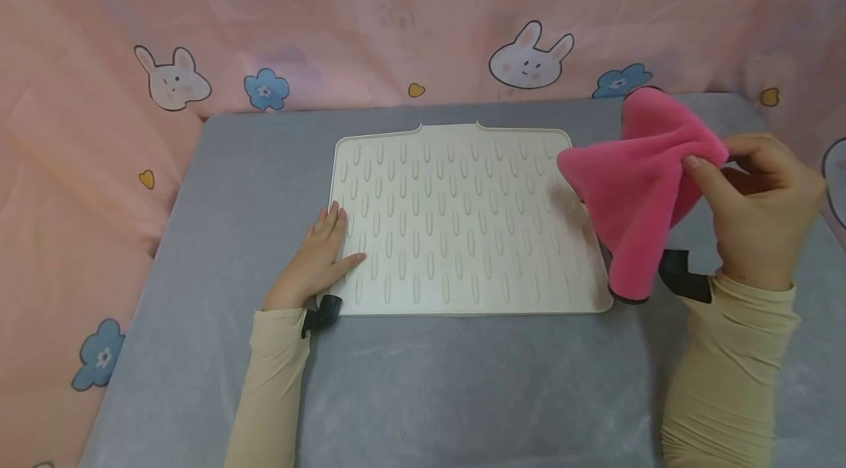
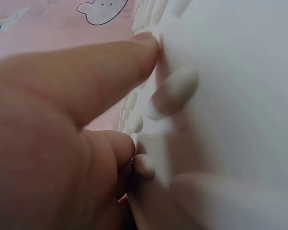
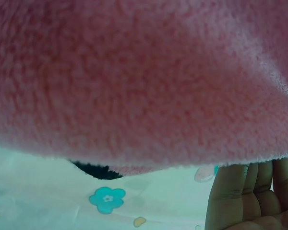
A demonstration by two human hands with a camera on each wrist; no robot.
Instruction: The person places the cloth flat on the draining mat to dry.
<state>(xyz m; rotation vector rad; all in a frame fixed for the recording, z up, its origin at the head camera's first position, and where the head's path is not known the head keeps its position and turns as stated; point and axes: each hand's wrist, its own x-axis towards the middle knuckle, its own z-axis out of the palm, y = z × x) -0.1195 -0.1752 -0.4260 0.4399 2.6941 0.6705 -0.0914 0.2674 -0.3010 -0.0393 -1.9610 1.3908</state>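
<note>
Pink rabbit-print backdrop (image 1: 370,34), grey-covered table (image 1: 463,387): studded white mat (image 1: 456,222) flat, pink fleece cloth (image 1: 634,189) held up at its right side.
Left hand (image 1: 316,261): fingers straight on the mat's left edge, thumb spread out onto the studs, gripping nothing. Right hand (image 1: 763,207): thumb and index finger closed in a pinch on a bunched part of the cloth, other fingers bent; the rest hangs loose in folds, dark edging showing. Cloth overlaps the mat's right edge in the head view, looks raised; can't tell if its lower end touches. My read: step in hand is steadying the mat while bringing the cloth to it. Next move probably calls for lowering the cloth, flattening folds under the palm, left hand bracing.
</note>
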